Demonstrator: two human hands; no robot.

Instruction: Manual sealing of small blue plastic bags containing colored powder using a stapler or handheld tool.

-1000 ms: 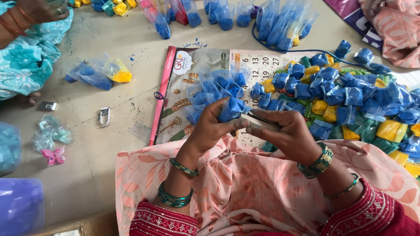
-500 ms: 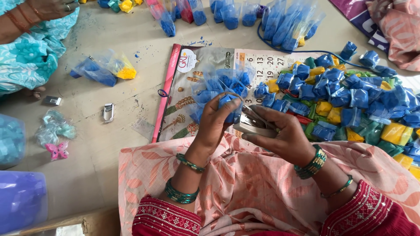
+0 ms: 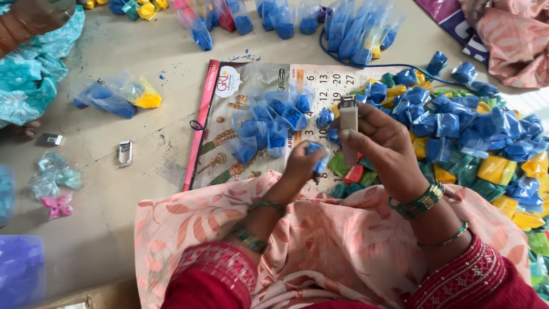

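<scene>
Grey concrete floor [image 3: 143, 143], dusted blue in spots, seen from above. Spread flat in the middle, a wall calendar [image 3: 229, 114] with a pink-red edge strip, date grid and pictures of gold jewellery, partly covered by a cluster of clear packets of blue powder [image 3: 269, 123]. To the right, a heap of small blue, yellow and green packets [image 3: 474, 137], close against the working hands. Along the top edge, a row of taller clear bags with blue powder [image 3: 354, 28] and a blue cord [image 3: 366, 64]. Off to the left, a blue-and-yellow bag [image 3: 114, 97], a small metal stapler [image 3: 124, 153], a pink butterfly clip [image 3: 57, 204].

Left hand [image 3: 300, 166] pinched shut on a small blue packet [image 3: 318, 160], above the calendar's lower edge. Right hand [image 3: 383, 146] wrapped tight round a grey stapler [image 3: 348, 123], held upright just beside that packet. Below, a peach floral cloth [image 3: 200, 223] over the lap.
</scene>
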